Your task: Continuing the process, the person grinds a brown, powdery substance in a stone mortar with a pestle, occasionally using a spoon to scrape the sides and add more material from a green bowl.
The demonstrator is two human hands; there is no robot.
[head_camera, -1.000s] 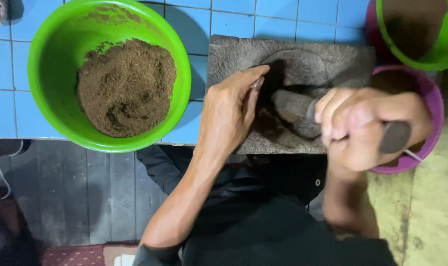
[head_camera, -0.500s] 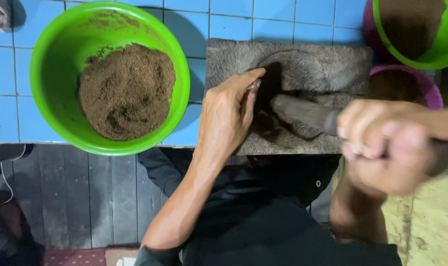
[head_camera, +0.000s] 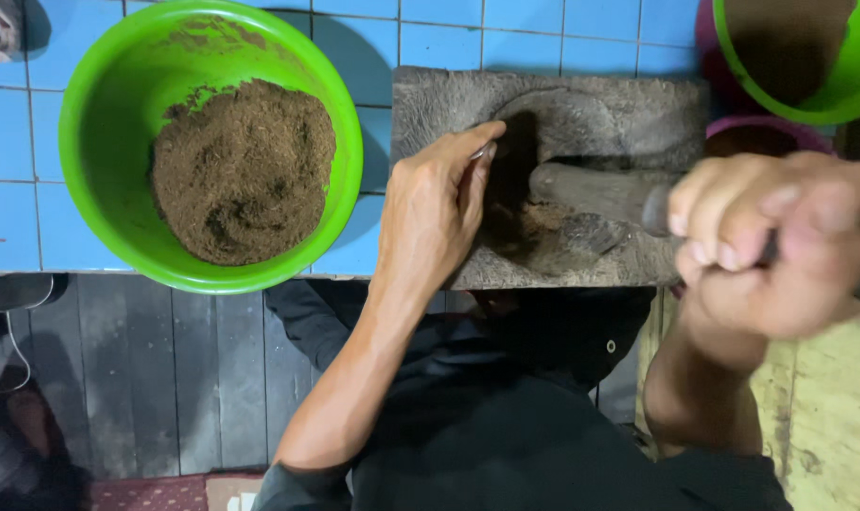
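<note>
Gripping stone pestle w/ blurred right hand fingers closed, left hand pinching half-hidden spoon on mortar

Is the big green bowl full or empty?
Partly full. The green bowl holds a heap of brown powder, and bare green wall shows above and beside it.
</note>
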